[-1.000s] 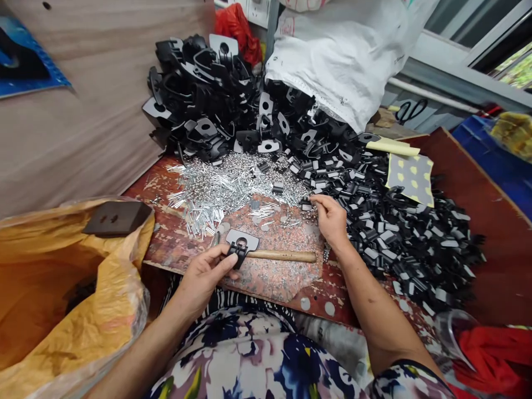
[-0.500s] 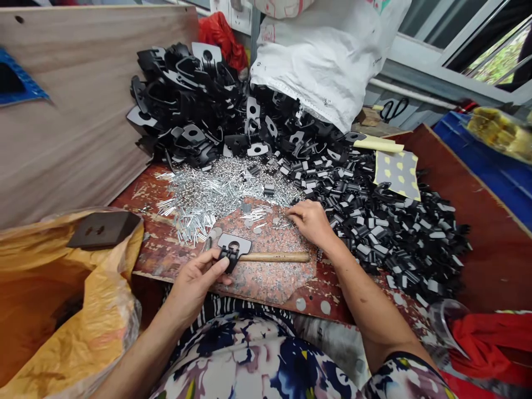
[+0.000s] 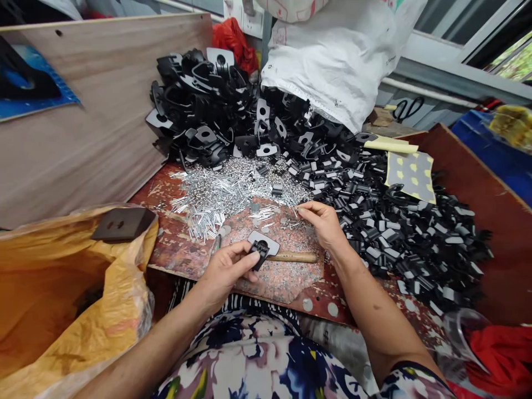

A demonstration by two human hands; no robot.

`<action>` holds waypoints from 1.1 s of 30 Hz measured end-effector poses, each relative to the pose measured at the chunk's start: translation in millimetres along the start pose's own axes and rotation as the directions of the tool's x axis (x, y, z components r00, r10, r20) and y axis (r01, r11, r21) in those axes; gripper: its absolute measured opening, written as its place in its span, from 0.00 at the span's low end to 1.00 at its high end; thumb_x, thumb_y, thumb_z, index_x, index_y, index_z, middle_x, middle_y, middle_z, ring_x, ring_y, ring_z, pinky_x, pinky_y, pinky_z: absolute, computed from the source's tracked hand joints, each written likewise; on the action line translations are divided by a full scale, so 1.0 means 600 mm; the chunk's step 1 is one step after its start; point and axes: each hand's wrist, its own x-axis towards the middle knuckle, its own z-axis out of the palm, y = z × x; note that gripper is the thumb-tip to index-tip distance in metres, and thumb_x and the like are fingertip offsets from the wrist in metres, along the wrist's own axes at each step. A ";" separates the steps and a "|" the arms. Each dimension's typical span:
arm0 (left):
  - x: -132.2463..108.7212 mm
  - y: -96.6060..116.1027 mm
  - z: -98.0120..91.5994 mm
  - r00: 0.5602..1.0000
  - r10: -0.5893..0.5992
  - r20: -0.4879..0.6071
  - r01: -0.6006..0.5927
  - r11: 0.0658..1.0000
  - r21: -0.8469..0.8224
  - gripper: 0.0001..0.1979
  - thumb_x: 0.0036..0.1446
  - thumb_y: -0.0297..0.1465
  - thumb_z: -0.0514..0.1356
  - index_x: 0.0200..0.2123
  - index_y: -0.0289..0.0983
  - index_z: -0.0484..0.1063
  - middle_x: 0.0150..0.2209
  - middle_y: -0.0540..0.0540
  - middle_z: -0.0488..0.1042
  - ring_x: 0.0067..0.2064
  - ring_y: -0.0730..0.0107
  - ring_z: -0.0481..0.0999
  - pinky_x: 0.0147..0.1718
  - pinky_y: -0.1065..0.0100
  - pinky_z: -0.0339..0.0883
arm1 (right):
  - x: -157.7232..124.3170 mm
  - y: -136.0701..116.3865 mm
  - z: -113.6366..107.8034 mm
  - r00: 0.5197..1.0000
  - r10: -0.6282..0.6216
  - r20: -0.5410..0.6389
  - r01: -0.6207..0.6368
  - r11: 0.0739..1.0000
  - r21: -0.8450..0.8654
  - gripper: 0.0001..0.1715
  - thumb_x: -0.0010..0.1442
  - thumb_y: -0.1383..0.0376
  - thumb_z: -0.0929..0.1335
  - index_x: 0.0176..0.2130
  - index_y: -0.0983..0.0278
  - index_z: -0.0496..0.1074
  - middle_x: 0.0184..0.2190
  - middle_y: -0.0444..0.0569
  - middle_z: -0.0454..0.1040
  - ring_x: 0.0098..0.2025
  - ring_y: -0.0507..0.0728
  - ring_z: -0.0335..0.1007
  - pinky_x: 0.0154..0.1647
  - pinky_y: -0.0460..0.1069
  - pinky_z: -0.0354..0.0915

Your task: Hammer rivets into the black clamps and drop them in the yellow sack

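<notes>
My left hand pinches a black plastic clip with a grey pad on its flat plate, holding it above the near part of the stone slab. Behind the clip lies a wooden hammer handle; its head end is hidden by the clip and hand. My right hand is closed at thumb and forefinger on what looks like a thin metal pin, just above a few small loose pins on the slab. A large heap of silver pins spreads beyond the slab.
Many black clip bodies are piled at the back left, below a white sack. Small black parts heap up on the right beside a spotted sheet. A yellow bag with a brown block stands at left.
My left hand has brought the clip rightward and turned it, covering more of the hammer handle. My right hand stays by the small pins, fingertips slightly raised. The view has shifted a little left.
</notes>
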 end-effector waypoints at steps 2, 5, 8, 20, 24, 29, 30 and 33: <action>0.004 -0.001 0.005 1.000 -0.006 0.014 0.006 1.000 0.004 0.15 0.49 0.42 0.72 0.27 0.37 0.76 0.28 0.53 0.69 0.23 0.78 0.74 0.25 0.73 0.68 | 0.002 -0.003 -0.004 0.993 0.107 0.043 -0.109 0.993 0.042 0.13 0.50 0.55 0.77 0.34 0.60 0.81 0.26 0.45 0.79 0.28 0.54 0.76 0.32 0.49 0.71; 0.002 -0.002 0.004 0.999 -0.032 0.008 0.032 0.999 -0.001 0.16 0.49 0.42 0.73 0.27 0.37 0.75 0.28 0.53 0.69 0.23 0.77 0.74 0.25 0.73 0.68 | 0.012 -0.004 -0.016 0.970 0.235 0.057 -0.235 0.972 -0.012 0.15 0.48 0.55 0.78 0.32 0.62 0.78 0.23 0.45 0.77 0.23 0.52 0.73 0.23 0.46 0.66; -0.003 -0.001 0.001 0.997 -0.079 0.018 0.079 0.996 -0.031 0.15 0.50 0.42 0.72 0.28 0.37 0.76 0.28 0.52 0.70 0.24 0.76 0.74 0.25 0.73 0.68 | 0.021 -0.006 -0.027 0.968 0.250 0.000 -0.250 0.965 -0.075 0.14 0.46 0.58 0.78 0.28 0.63 0.76 0.16 0.41 0.71 0.17 0.48 0.64 0.16 0.43 0.56; 0.009 -0.003 0.042 1.000 -0.012 -0.008 0.011 0.983 -0.183 0.17 0.49 0.43 0.72 0.24 0.37 0.73 0.28 0.51 0.64 0.26 0.76 0.63 0.24 0.72 0.73 | -0.103 -0.013 0.093 0.992 -0.123 0.036 0.121 0.990 0.075 0.02 0.56 0.63 0.75 0.34 0.55 0.82 0.34 0.44 0.75 0.38 0.54 0.72 0.41 0.52 0.70; 0.007 -0.014 0.036 0.994 0.007 -0.108 -0.023 0.989 -0.145 0.21 0.48 0.43 0.72 0.21 0.38 0.67 0.24 0.55 0.59 0.22 0.78 0.58 0.17 0.75 0.62 | -0.147 -0.007 0.133 0.953 -0.302 -0.004 0.300 0.948 -0.108 0.06 0.61 0.64 0.73 0.37 0.52 0.83 0.34 0.45 0.75 0.39 0.56 0.72 0.41 0.54 0.70; -0.004 -0.013 0.010 0.976 0.165 -0.141 -0.146 0.980 0.133 0.21 0.51 0.41 0.70 0.17 0.38 0.66 0.22 0.53 0.58 0.24 0.74 0.56 0.21 0.72 0.53 | -0.175 -0.028 0.131 0.862 -0.476 0.175 0.504 0.765 -0.402 0.08 0.62 0.64 0.72 0.39 0.48 0.79 0.33 0.42 0.79 0.37 0.60 0.73 0.45 0.61 0.66; -0.005 -0.010 0.005 0.968 0.216 -0.125 -0.186 0.958 0.216 0.20 0.51 0.40 0.69 0.17 0.38 0.66 0.22 0.52 0.60 0.26 0.72 0.58 0.23 0.71 0.55 | -0.175 -0.033 0.125 0.844 -0.478 0.244 0.535 0.723 -0.437 0.09 0.62 0.64 0.71 0.40 0.47 0.78 0.33 0.41 0.79 0.37 0.60 0.73 0.47 0.62 0.66; -0.007 0.001 -0.008 0.944 0.321 -0.078 -0.268 0.881 0.390 0.18 0.53 0.38 0.68 0.17 0.39 0.68 0.23 0.50 0.63 0.29 0.68 0.62 0.30 0.67 0.58 | -0.147 -0.043 0.096 0.821 -0.447 0.355 0.570 0.616 -0.543 0.13 0.64 0.65 0.69 0.45 0.47 0.77 0.35 0.39 0.81 0.36 0.58 0.73 0.50 0.61 0.64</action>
